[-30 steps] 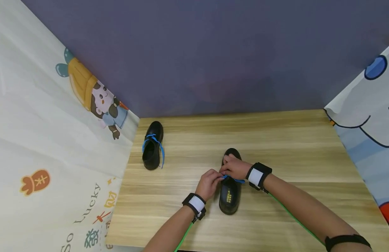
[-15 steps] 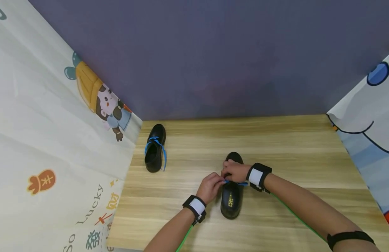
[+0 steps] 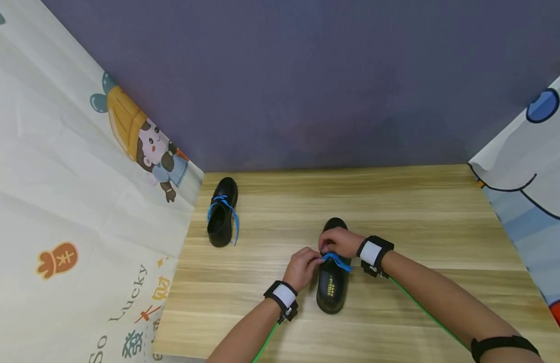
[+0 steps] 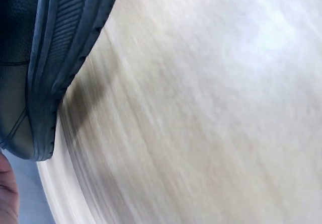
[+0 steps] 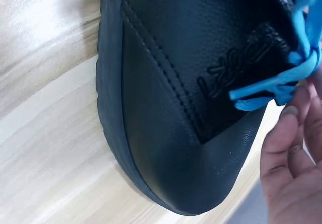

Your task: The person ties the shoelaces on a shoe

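A black leather shoe (image 3: 332, 291) lies on the wooden table (image 3: 421, 222), toe pointing away from me. Both hands meet over its blue lace (image 3: 338, 261). My left hand (image 3: 316, 258) pinches the lace from the shoe's left side. My right hand (image 3: 326, 247) rests over the shoe's front and pinches the lace at the same spot. In the right wrist view the shoe (image 5: 171, 108) fills the frame, and the blue lace (image 5: 274, 85) runs against the right hand's fingers (image 5: 289, 148). The left wrist view shows only the shoe's ribbed sole (image 4: 55, 58) and blurred table.
A second black shoe (image 3: 222, 216) with a loose blue lace (image 3: 232, 214) lies at the table's far left. Cartoon-printed cloth (image 3: 71, 201) hangs along the left edge, and another cloth (image 3: 529, 176) along the right. A purple wall (image 3: 307, 75) closes the back.
My right hand has moved slightly forward over the shoe's front. A loop of blue lace now shows more plainly beside my right wrist. The left hand has barely moved.
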`<state>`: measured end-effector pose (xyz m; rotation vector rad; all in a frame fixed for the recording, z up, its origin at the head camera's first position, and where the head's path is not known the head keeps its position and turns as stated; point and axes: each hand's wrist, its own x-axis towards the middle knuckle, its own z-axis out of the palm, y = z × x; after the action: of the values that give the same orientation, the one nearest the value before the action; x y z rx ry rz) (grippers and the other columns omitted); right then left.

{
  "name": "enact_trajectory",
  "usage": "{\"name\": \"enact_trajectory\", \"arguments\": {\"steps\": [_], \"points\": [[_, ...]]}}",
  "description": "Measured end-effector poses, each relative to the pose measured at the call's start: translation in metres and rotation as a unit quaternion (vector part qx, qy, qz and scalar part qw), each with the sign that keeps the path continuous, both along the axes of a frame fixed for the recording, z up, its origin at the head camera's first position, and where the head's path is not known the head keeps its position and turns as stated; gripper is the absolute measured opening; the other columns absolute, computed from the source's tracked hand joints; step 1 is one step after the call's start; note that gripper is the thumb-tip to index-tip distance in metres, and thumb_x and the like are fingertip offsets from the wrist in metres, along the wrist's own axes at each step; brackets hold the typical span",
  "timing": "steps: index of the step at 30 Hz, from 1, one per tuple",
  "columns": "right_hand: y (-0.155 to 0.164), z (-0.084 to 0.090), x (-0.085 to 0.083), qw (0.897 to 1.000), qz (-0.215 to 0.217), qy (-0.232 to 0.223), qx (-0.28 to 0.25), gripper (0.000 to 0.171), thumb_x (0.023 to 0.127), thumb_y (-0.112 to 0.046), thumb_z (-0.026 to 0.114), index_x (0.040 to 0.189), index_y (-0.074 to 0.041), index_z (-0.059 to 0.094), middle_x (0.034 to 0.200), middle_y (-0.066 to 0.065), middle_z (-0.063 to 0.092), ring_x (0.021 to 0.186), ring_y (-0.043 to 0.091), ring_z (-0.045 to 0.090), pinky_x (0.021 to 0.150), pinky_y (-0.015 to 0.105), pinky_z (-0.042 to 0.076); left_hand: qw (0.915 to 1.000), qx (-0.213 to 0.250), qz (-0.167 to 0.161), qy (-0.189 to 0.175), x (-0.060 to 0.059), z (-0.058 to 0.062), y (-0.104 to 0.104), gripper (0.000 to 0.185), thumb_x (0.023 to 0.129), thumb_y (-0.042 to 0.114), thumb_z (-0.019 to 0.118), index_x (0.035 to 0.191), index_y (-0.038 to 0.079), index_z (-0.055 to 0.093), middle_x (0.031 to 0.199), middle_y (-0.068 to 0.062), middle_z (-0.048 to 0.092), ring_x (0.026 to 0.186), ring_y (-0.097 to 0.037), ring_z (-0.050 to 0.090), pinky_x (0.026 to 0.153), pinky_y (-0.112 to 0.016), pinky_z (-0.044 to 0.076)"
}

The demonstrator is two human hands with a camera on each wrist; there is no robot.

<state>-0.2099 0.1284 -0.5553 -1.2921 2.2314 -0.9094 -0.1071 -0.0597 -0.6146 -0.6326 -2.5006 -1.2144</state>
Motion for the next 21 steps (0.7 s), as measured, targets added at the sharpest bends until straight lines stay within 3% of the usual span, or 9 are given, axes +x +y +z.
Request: {"name": "enact_trajectory", "arguments": {"steps": [14,21], "points": [[-0.0030,-0.0052,-0.0069,0.997,-0.065,-0.014,-0.034,0.008,0.096,-0.003,0.065,0.099,-0.007,0.071,0.095,0.000,0.070,0.090,0.017,0.065,0.079,0.033,0.053,0.9989,-0.001,0.002,-0.046,0.0002,-0.0014,0.0018,0.005,0.095,0.010,0.068,0.095,0.007,0.072,0.091,-0.002,0.067,0.081,-0.010,0.062,0.073,-0.018,0.050],[0.0021,-0.0083,-0.0063,0.994,-0.091,0.004,-0.053,0.023,0.096,-0.005,0.066,0.117,0.003,0.065,0.102,0.008,0.062,0.090,0.019,0.060,0.078,0.032,0.051,0.9976,-0.003,0.016,-0.067,-0.0014,0.0008,-0.0014,0.006,0.096,0.012,0.068,0.096,0.008,0.072,0.091,-0.001,0.067,0.082,-0.010,0.063,0.073,-0.019,0.050]]}}
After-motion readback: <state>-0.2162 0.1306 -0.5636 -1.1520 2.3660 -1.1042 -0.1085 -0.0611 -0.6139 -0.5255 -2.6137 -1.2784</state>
